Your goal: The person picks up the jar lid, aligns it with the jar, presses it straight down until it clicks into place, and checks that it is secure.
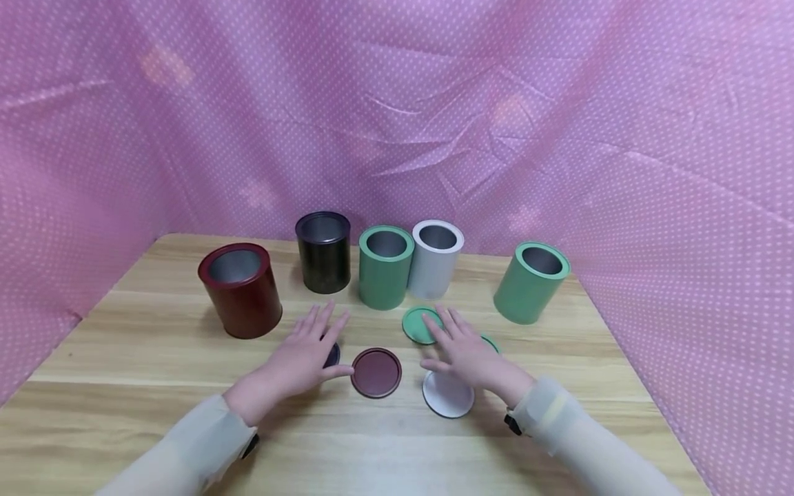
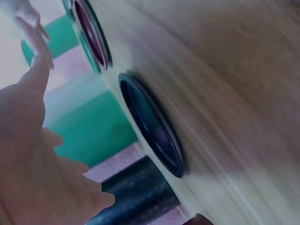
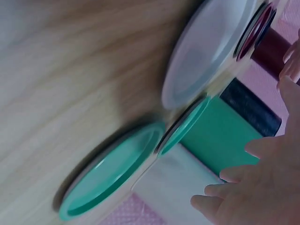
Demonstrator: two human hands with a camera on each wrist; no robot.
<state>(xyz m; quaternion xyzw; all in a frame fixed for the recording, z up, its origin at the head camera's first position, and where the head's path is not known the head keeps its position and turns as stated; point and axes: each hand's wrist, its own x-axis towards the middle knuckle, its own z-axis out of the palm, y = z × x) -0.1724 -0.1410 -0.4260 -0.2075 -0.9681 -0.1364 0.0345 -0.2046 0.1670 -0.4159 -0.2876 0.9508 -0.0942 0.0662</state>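
all five tins [image 1: 384, 267] along the bench's [image 1: 155, 413] far edge stood uncapped. lids [image 1: 375, 372] lay mid-bench. left hand [image 1: 307, 356] and right hand [image 1: 465, 353] hovered over them, fingers spread, gripping nothing; capping looked unstarted.

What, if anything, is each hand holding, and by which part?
Nothing is held. The left hand hovers flat over the dark lid, the right hand over the green lids; fingers straight.

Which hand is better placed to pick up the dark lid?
Left. The left hand hovers, fingers spread, right over the dark lid; the right hand is over the green lid, farther away.
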